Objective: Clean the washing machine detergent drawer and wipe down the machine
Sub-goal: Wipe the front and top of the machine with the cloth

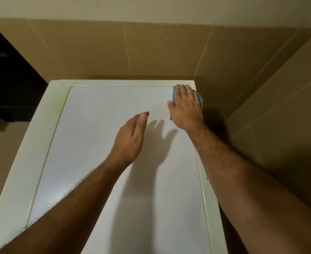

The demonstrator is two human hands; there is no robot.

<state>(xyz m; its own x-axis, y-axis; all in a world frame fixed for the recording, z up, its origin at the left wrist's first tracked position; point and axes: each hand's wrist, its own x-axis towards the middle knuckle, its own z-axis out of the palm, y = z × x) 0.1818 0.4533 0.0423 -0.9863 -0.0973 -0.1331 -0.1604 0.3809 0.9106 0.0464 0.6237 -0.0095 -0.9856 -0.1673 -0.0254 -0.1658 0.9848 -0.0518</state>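
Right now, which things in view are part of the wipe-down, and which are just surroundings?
Part of the job:
- blue cloth, pressed flat under the right hand at the far right corner
- washing machine top
- left hand, held above the top, holding nothing

Just surroundings:
- tan tiled wall
- floor tiles
- dark furniture at left
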